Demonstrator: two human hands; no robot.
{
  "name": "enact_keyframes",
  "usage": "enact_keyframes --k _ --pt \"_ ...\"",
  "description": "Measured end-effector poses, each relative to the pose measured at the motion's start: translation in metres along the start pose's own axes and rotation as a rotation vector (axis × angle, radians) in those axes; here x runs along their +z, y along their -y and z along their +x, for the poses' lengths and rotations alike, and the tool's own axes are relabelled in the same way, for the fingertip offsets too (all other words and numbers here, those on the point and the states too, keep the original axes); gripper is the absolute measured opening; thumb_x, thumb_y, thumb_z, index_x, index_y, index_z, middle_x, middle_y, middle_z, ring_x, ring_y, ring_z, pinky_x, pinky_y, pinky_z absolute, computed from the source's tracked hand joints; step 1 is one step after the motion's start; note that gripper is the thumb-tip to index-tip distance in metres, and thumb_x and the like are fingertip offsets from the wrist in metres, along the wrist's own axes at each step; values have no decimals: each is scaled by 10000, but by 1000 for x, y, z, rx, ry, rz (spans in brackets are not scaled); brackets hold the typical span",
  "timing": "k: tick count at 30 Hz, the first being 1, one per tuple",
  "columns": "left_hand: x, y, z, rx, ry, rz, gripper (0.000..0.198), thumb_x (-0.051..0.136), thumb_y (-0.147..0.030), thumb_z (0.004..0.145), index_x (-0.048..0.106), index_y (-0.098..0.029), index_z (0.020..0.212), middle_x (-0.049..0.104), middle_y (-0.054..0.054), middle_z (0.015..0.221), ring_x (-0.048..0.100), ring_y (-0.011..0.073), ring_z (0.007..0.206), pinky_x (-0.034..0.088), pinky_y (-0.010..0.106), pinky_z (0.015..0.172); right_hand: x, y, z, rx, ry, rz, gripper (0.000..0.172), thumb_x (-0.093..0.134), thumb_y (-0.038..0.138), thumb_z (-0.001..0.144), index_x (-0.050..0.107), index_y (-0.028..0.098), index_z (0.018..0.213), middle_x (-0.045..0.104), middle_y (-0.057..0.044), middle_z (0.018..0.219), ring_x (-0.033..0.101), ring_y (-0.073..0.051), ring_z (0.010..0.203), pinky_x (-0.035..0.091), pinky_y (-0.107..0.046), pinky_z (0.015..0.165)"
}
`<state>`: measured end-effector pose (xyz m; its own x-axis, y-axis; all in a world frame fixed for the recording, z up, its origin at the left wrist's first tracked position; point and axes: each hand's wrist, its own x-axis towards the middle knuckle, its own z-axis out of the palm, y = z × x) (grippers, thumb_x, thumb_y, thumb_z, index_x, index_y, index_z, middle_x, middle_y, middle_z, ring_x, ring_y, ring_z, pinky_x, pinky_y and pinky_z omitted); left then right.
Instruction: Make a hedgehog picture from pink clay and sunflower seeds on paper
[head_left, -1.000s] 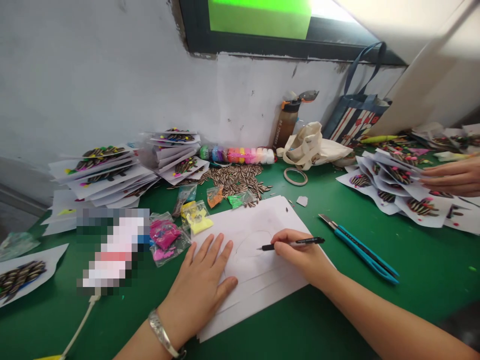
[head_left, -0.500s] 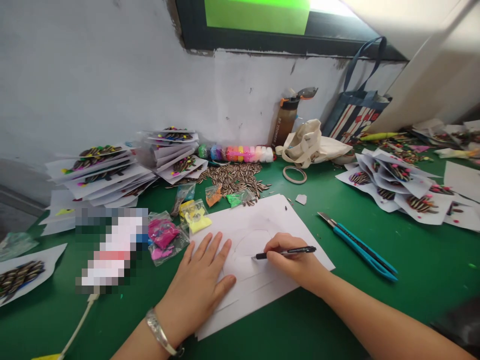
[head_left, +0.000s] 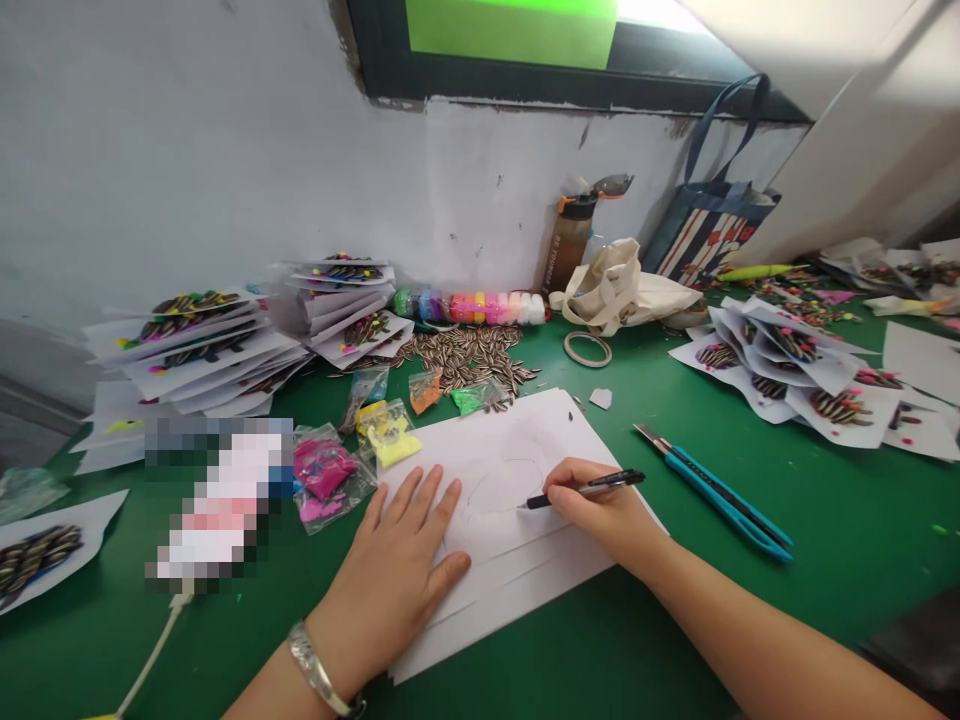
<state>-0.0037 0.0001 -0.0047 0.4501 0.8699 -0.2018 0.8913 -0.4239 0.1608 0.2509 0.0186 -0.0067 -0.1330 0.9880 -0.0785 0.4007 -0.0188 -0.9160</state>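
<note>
My left hand (head_left: 401, 570) lies flat with fingers spread on a stack of white paper sheets (head_left: 510, 440), pressing down its left part. My right hand (head_left: 600, 515) is closed round a black pen (head_left: 585, 488), whose tip touches the top sheet on a faint rounded pencil outline (head_left: 499, 490). A silver bracelet (head_left: 315, 668) sits on my left wrist. The sheets lie on a green table (head_left: 825, 590).
A teal utility knife (head_left: 712, 492) lies right of the paper. Small bags of coloured bits (head_left: 330, 470) lie to the left, sunflower seeds (head_left: 472, 358) and clay tubs (head_left: 472, 306) behind. Piles of decorated cards (head_left: 195, 350) stand left and right (head_left: 795, 370). A bottle (head_left: 570, 238), cloth bag and tape ring (head_left: 588, 348) stand by the wall.
My right hand drew the pen left along the outline, then back to the right. Another person's hand at the far right edge has left the view. My left hand stays put.
</note>
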Motion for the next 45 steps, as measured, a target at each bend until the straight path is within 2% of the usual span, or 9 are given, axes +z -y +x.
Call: enact_keyframes --k 5,13,19,30,38,45 --pt "1 1 1 -5 12 4 601 271 -569 909 203 -316 1450 161 13 1534 146 282 1410 136 546 1119 -3 -5 3 -15 -46 13 129 511 185 748 599 176 655 524 18 607 469 -133 604 352 -251 560" --pt "1 0 1 -9 21 5 602 274 -567 910 201 -315 1452 162 12 1535 138 280 1412 134 548 1119 -3 -8 3 -29 -24 -21 120 504 165 730 590 175 647 531 19 613 469 -134 618 346 -253 571" --pt "1 0 1 -8 14 5 595 283 -555 913 206 -311 1451 171 18 1533 141 283 1411 130 551 1118 -5 -12 5 30 -57 84 135 496 181 726 563 182 609 457 39 549 405 -119 544 297 -245 505" --pt "2 0 2 -3 2 1 596 295 -559 909 215 -320 1449 190 17 1532 158 287 1407 136 539 1118 -2 -10 5 -2 -45 4 124 490 174 722 561 182 620 481 28 581 429 -127 580 317 -247 531" --pt "3 2 0 7 -8 0 596 286 -563 911 212 -319 1449 192 20 1532 158 291 1407 137 542 1116 -6 -10 6 30 -38 102 132 496 178 720 556 183 603 445 38 541 389 -115 535 288 -244 501" --pt "3 2 0 7 -18 2 591 294 -552 913 210 -317 1449 199 23 1530 168 288 1405 136 542 1117 -3 -10 7 14 -28 76 124 505 196 722 575 182 621 461 31 561 408 -123 557 307 -244 516"
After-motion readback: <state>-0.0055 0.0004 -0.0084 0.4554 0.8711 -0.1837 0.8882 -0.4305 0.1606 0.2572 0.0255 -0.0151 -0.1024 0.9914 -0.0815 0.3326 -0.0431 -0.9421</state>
